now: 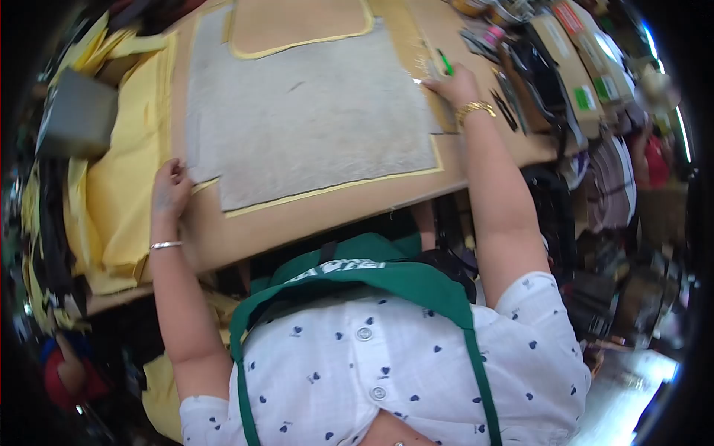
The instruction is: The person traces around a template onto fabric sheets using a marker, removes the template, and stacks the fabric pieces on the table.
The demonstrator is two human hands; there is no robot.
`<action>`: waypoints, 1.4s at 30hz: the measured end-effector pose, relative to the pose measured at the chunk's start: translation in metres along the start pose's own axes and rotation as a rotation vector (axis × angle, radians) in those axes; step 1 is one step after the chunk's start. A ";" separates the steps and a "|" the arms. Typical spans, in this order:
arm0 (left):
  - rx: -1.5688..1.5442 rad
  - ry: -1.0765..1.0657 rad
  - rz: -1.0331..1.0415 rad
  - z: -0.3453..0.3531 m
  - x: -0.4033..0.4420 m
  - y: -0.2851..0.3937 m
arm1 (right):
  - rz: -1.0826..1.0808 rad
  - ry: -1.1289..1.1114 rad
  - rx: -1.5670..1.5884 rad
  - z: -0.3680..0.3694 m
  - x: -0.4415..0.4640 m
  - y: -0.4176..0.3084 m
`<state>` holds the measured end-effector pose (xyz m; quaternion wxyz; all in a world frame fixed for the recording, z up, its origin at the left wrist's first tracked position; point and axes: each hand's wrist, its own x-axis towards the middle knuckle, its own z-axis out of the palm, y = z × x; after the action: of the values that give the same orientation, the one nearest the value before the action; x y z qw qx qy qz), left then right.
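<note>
A large grey sheet (312, 111) with yellow edging lies flat on the brown table (297, 230). My left hand (171, 187) rests by the sheet's lower left corner, its fingers curled together; whatever they may hold is too small to make out. At the sheet's right side, my right hand (455, 85) has a green pen (445, 62) between its fingers and touches a clear, shiny strip (418, 59) along the edge. A brown rounded panel (301, 22) edged in yellow shows at the sheet's top.
Folded yellow material (137, 163) and a grey block (78, 113) are at the left. Black snips (503, 111), other tools, a black pouch (539, 70) and cardboard boxes (569, 63) lie at the right. Part of a person in red (71, 375) appears lower left.
</note>
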<state>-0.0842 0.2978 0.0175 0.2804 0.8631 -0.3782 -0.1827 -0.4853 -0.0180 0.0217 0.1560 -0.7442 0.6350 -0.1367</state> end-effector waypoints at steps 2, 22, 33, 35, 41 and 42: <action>-0.182 0.005 0.003 0.004 0.013 0.005 | -0.015 0.014 0.002 0.000 -0.008 -0.001; -0.265 -0.095 -0.037 0.011 0.052 -0.003 | -0.109 -0.103 0.232 0.005 -0.008 0.022; -0.181 -0.097 0.075 0.018 0.052 -0.009 | -0.097 -0.078 0.284 0.009 -0.007 0.024; -0.058 -0.041 0.090 0.011 0.044 0.002 | -0.134 -0.059 0.300 0.012 -0.002 0.032; -0.121 -0.076 0.059 0.006 0.040 0.011 | -0.153 -0.133 0.308 0.008 0.008 0.042; -0.145 -0.049 0.068 0.008 0.041 0.010 | -0.134 -0.150 0.313 0.009 0.011 0.045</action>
<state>-0.0674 0.2584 0.0128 0.3386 0.8225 -0.3999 -0.2210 -0.5209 -0.0352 -0.0050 0.3076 -0.7596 0.5415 -0.1879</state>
